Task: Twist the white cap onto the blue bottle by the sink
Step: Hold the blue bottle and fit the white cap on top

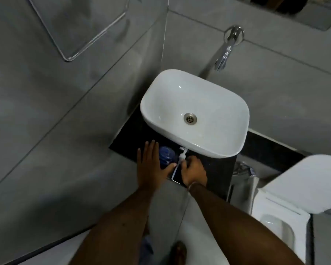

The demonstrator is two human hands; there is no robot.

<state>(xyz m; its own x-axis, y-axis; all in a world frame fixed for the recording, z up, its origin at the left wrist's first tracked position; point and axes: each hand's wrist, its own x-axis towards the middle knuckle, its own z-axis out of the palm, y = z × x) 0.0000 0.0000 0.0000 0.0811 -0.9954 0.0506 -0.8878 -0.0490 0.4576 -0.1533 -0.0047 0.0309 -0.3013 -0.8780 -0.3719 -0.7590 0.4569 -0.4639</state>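
A blue bottle point(166, 155) stands on the dark counter point(130, 138) in front of the white basin point(195, 113). My left hand point(152, 169) wraps its left side, fingers extended, thumb across the near side. The white cap point(182, 154) is a pump head with a thin white tube below it; it lies just right of the bottle, off its neck. My right hand point(193, 172) is closed around the pump's lower part, by the tube. Whether the bottle's mouth is open is hidden by my left hand.
A chrome tap point(225, 54) juts from the grey tiled wall above the basin. A white toilet with raised lid point(302, 184) stands to the right, a chrome hose fitting point(243, 168) beside it. A glass shelf point(78, 25) hangs on the left wall.
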